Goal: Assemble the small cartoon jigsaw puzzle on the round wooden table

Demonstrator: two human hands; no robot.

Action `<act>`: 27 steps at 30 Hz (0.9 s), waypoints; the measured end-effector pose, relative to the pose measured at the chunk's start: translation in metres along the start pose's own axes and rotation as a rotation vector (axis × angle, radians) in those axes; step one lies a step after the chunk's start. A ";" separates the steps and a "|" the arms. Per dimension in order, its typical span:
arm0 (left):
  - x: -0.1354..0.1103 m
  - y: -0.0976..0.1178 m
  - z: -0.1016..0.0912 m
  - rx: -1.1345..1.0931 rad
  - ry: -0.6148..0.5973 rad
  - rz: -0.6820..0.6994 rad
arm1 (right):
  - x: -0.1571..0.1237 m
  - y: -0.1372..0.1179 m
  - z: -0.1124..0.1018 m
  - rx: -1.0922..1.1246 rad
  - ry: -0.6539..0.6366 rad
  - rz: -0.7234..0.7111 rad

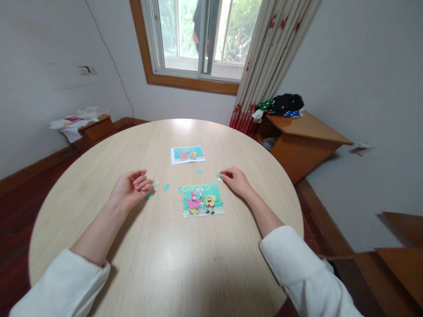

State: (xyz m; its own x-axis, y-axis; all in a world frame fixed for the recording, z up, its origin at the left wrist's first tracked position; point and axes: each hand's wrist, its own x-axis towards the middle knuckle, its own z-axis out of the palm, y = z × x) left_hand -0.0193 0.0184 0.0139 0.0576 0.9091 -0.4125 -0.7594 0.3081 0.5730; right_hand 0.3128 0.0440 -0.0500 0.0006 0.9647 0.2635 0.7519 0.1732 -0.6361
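Right hand (pixel 236 179) beside SpongeBob puzzle (pixel 202 200)

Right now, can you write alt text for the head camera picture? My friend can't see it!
A mostly assembled cartoon puzzle lies on a round table between a person's left hand and right hand. The right hand is at a teal piece; a similar picture sheet lies beyond the puzzle.

Patterned curtain (pixel 274 53) beside wood-framed window (pixel 201 59), dark cloth (pixel 287 104) atop brown cabinet (pixel 294 149).

plain white sleeves (pixel 304 264), wide loose cuffs (pixel 279 248); bare hands (pixel 236 179).
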 end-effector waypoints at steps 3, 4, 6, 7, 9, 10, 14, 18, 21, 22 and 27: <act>-0.003 0.010 -0.001 -0.002 0.017 0.058 | 0.002 0.002 0.003 0.025 0.022 0.037; -0.004 0.014 -0.002 0.002 0.024 0.088 | 0.003 0.002 0.003 0.029 0.023 0.043; -0.006 0.022 -0.004 0.022 0.049 0.152 | 0.004 0.003 0.003 0.033 0.024 0.048; -0.006 0.025 -0.006 0.034 0.066 0.179 | 0.004 0.004 0.003 0.034 0.025 0.050; -0.004 0.030 -0.010 0.063 0.095 0.221 | 0.005 0.004 0.002 0.041 0.029 0.054; -0.003 0.031 -0.012 0.081 0.103 0.233 | 0.005 0.005 0.002 0.045 0.032 0.058; 0.007 0.034 -0.022 0.194 0.152 0.280 | 0.006 0.005 0.003 0.036 0.044 0.069; 0.015 0.035 -0.029 0.369 0.231 0.402 | 0.006 0.005 0.004 0.033 0.073 0.083; 0.016 0.034 -0.031 0.480 0.268 0.492 | 0.006 0.003 0.003 0.015 0.093 0.088; 0.017 0.034 -0.031 0.506 0.271 0.503 | 0.006 0.003 0.003 0.008 0.096 0.086; 0.016 0.029 -0.027 0.569 0.261 0.492 | 0.008 0.004 0.000 -0.002 0.045 0.078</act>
State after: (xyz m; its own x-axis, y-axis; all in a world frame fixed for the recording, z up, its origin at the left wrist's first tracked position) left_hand -0.0582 0.0340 0.0050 -0.4058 0.9047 -0.1300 -0.2062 0.0480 0.9773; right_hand 0.3157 0.0523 -0.0500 0.0887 0.9653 0.2456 0.7495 0.0978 -0.6548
